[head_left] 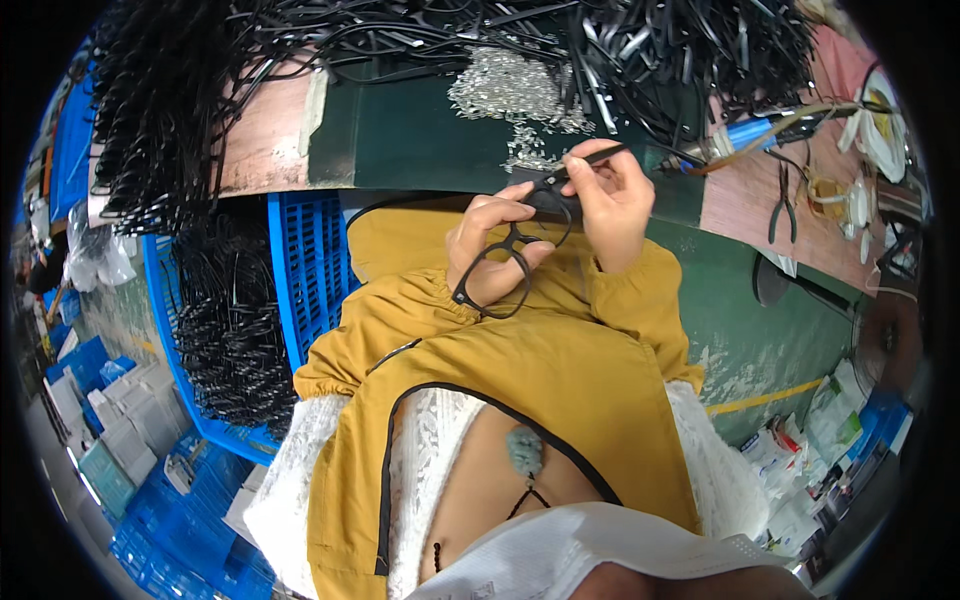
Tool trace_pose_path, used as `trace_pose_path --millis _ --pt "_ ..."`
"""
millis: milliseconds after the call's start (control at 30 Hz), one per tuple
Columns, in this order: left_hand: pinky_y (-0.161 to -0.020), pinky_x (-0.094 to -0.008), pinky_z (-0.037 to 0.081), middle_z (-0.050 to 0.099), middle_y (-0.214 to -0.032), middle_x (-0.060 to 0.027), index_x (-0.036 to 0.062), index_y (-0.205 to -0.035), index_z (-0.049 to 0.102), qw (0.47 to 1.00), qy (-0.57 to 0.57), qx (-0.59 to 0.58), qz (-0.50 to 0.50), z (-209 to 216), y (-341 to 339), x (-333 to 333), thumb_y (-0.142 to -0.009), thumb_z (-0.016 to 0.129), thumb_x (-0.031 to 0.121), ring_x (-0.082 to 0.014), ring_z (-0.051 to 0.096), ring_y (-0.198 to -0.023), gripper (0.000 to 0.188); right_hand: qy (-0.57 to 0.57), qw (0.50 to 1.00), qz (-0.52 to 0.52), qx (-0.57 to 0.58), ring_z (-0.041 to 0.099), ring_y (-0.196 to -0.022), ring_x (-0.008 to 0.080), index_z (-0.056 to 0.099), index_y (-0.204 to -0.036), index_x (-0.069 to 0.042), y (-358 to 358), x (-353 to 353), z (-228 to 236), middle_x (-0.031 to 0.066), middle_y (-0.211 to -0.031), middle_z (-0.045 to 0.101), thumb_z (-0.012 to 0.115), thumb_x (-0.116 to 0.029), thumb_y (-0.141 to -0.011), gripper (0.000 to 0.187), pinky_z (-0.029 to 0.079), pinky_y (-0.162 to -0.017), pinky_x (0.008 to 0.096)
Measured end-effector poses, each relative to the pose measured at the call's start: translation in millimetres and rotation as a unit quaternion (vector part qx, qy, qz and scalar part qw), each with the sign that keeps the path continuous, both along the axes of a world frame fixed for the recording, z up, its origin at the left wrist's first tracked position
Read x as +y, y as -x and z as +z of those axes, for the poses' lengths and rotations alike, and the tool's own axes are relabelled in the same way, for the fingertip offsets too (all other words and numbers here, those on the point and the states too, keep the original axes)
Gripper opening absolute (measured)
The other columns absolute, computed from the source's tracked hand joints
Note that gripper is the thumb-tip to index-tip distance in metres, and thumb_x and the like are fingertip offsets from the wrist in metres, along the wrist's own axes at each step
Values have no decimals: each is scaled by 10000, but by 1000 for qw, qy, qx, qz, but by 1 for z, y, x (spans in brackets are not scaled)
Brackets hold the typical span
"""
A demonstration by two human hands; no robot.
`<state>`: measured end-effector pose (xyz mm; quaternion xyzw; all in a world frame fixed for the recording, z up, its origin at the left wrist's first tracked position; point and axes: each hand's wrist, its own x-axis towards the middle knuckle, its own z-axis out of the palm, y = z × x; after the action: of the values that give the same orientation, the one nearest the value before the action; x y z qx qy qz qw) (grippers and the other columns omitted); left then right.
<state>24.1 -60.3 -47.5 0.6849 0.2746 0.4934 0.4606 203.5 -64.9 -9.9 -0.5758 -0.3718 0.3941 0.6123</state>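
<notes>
Black eyeglass frames (515, 238) are in my left hand (477, 236), its fingers closed around the front between the two rims. My right hand (617, 206) pinches a dark eyeglass temple (604, 154) between thumb and fingers. The temple's inner end meets the upper corner of the frame front; whether it is joined there I cannot tell. Both hands are just off the near edge of the workbench, above my lap. Just beyond them a pile of small silvery metal parts (508, 88) lies on the dark green mat (410, 135).
Heaps of black temples (660, 50) cover the bench's far side. Stacked black frames (160, 110) stand at left, above a blue crate (305, 265) and more frames. At right lie a blue powered screwdriver (745, 135) and pliers (783, 205). Blue bins (190, 520) stand lower left.
</notes>
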Motion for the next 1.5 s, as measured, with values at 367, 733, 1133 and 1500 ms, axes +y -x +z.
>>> trace_pose_path --millis 367,733,1133,1500 --pt "-942 -337 552 651 -1261 -178 37 -1289 463 980 175 -95 17 25 -3 4 -834 789 -18 -210 676 -1084 563 66 990 13 -126 581 -745 67 656 -1069 32 4 5 -1 37 -907 637 647 -12 -982 98 487 -664 226" --pt "-655 -343 648 692 -854 -132 -21 -1417 471 876 128 -390 252 127 201 137 -1082 492 250 -324 752 -787 431 -112 987 115 -15 607 -995 167 583 -1249 46 -8 -4 -8 90 -1183 546 614 26 -945 306 502 -919 303" --pt "-614 -348 636 705 -855 -160 10 -1282 459 883 153 -328 299 177 221 193 -1046 528 177 -352 755 -783 297 -119 988 93 1 595 -906 127 604 -1174 33 -5 -9 -4 56 -1045 576 601 2 -985 192 520 -833 274" --pt "-623 -318 643 700 -850 -146 -22 -1540 337 907 113 -343 216 196 200 201 -1081 470 185 -333 755 -796 521 -102 989 107 11 601 -877 130 613 -1126 46 -7 -7 -6 67 -1030 567 598 18 -972 157 526 -826 269"
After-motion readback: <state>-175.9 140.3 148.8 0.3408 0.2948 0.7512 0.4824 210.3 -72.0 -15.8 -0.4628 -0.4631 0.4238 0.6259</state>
